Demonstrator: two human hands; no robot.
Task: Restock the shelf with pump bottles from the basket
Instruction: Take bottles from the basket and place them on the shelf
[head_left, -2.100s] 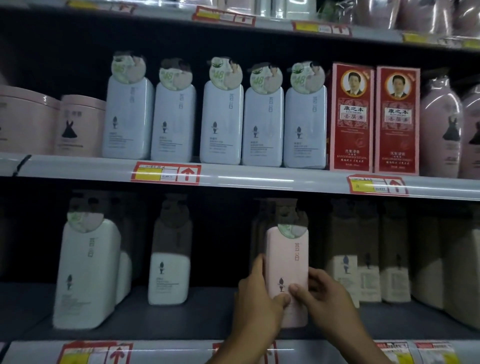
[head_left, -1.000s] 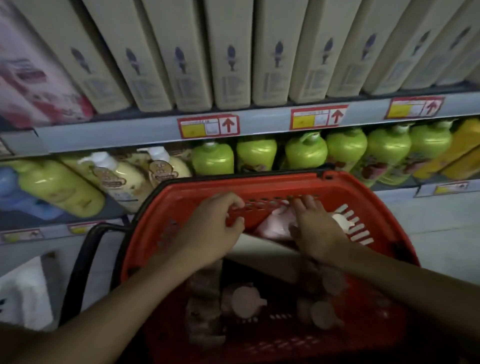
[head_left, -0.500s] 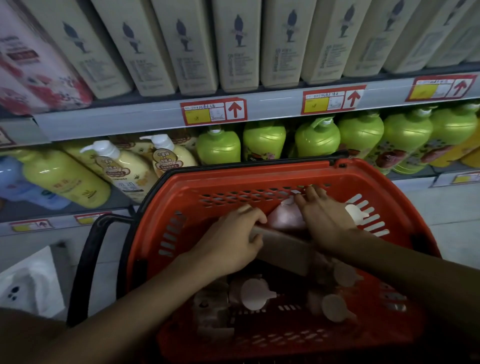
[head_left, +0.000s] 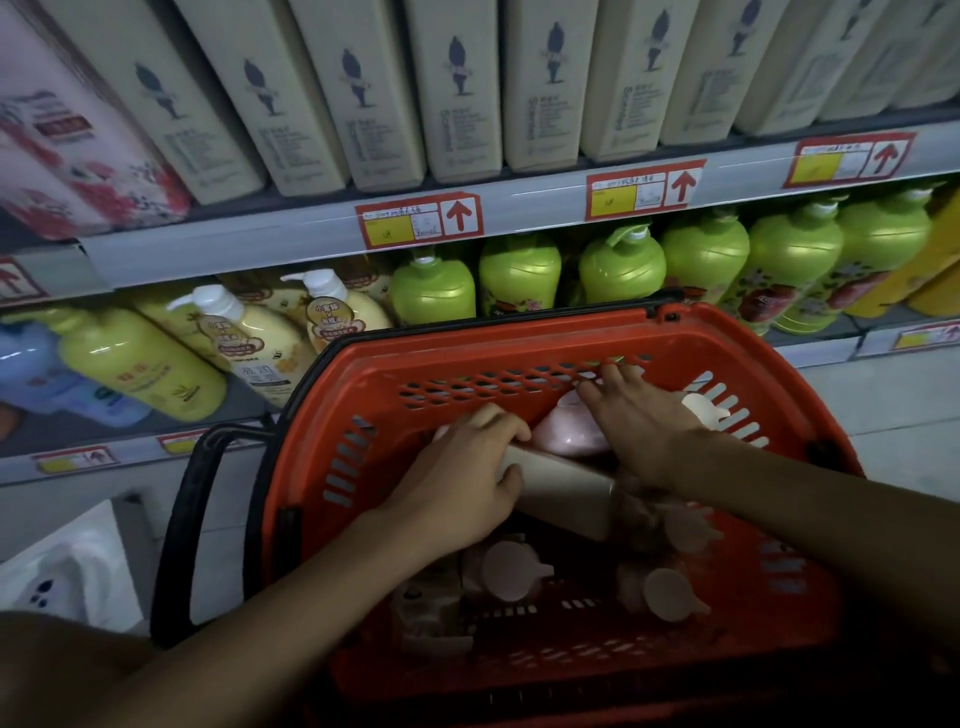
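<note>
L hand (head_left: 457, 480): I see fingers curled round end of cream bottle (head_left: 563, 491), lying across basket.
Basket (head_left: 524, 343): red, below shelf edge (head_left: 291, 241); 2 pump tops (head_left: 511, 571) face up nr bottom.
Pink bottle (head_left: 569, 428): btwn both hands, far side.
R hand (head_left: 641, 421): fingers straight, resting flat on pink bottle; not gripping.

Dim shop aisle: pale floor (head_left: 883, 410), grey shelf edges (head_left: 519, 208) with red price tags (head_left: 418, 226), seemingly handwritten.
</note>
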